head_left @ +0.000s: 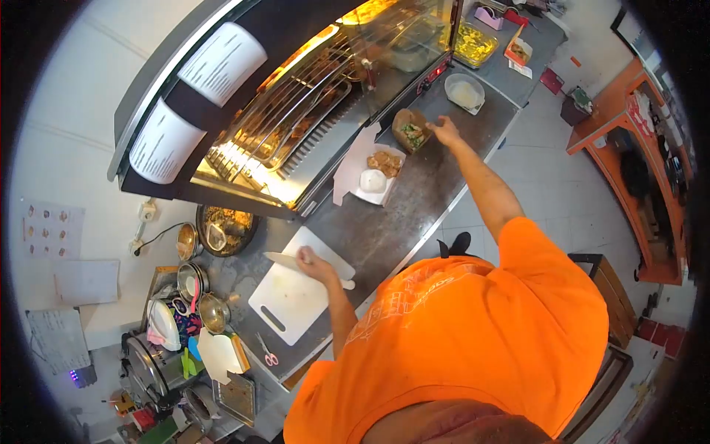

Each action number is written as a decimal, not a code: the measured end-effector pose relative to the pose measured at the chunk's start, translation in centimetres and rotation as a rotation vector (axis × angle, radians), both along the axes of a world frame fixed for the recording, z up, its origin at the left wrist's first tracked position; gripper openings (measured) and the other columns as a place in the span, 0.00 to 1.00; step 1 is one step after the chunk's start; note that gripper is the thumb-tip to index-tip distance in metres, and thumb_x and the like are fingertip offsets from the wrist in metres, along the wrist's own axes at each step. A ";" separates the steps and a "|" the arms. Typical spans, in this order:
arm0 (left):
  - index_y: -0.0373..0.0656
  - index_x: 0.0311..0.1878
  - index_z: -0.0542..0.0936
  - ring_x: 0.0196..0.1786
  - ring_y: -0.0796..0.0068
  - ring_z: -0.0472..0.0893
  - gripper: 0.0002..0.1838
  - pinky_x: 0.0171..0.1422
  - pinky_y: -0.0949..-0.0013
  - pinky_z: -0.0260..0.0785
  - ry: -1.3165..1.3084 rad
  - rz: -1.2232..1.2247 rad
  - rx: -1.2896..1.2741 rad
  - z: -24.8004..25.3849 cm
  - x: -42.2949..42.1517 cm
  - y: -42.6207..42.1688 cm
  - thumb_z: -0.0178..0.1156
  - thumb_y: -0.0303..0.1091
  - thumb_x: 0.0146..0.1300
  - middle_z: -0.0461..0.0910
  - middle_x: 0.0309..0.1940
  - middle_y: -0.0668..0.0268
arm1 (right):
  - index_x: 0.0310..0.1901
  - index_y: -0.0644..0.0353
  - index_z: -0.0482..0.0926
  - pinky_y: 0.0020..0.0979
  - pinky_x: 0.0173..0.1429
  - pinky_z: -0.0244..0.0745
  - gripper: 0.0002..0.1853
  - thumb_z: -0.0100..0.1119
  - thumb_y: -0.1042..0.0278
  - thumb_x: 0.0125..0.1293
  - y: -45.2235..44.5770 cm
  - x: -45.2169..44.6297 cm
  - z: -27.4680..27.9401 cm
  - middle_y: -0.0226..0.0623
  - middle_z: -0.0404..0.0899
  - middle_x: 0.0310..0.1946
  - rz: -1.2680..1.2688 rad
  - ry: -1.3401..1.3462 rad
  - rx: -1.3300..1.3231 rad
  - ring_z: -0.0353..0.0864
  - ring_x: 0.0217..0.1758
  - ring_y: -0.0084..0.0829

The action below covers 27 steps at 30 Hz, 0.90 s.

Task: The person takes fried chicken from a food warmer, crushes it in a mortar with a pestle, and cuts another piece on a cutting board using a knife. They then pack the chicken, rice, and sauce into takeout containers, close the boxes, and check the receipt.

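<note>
On the white cutting board [292,292], my left hand [316,266] is closed around a knife [282,259], its blade pointing left and its pale handle end showing past my palm. My right hand [446,133] reaches far out over the counter with fingers apart, at the right rim of a brown paper bowl [403,127] holding chopped greens; whether the fingertips touch it I cannot tell. Close by that bowl is an open takeaway box [377,198] with browned food pieces [385,163] and a white round tub [373,180].
A lit glass warming cabinet [318,111] borders the counter [392,229]. A clear container [464,93] and a yellow-filled tray [474,44] stand farther right. Scissors [266,351], metal bowls [214,312] and a dark pan of crumbs [228,229] lie left.
</note>
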<state>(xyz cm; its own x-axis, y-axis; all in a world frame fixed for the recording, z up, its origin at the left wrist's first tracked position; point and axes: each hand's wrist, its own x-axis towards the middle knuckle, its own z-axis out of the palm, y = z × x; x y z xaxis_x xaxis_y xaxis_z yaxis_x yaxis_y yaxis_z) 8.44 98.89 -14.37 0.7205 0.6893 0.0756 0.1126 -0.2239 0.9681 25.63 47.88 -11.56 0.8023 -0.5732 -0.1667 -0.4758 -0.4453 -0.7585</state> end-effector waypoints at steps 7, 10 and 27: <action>0.33 0.52 0.80 0.56 0.60 0.78 0.19 0.65 0.59 0.67 0.071 -0.554 0.152 2.5 -1.2 -18.9 0.65 0.40 0.69 0.81 0.49 0.56 | 0.58 0.61 0.82 0.51 0.65 0.72 0.24 0.59 0.51 0.68 -2.2 3.4 -2.3 0.57 0.81 0.57 0.210 0.117 -0.100 0.78 0.62 0.58; 0.32 0.57 0.78 0.60 0.62 0.77 0.24 0.64 0.60 0.69 0.151 -0.788 0.127 4.3 3.4 -27.2 0.66 0.42 0.68 0.81 0.53 0.53 | 0.46 0.63 0.86 0.53 0.59 0.75 0.17 0.53 0.59 0.71 -5.4 1.4 -0.4 0.59 0.84 0.45 0.417 -0.171 -0.096 0.82 0.53 0.59; 0.57 0.76 0.53 0.71 0.57 0.69 0.41 0.69 0.48 0.73 0.285 -1.119 -1.206 7.2 13.5 -70.3 0.62 0.25 0.64 0.64 0.68 0.61 | 0.55 0.55 0.79 0.36 0.58 0.74 0.24 0.76 0.72 0.56 -38.4 -13.9 11.6 0.36 0.73 0.59 0.475 -0.652 0.003 0.76 0.60 0.37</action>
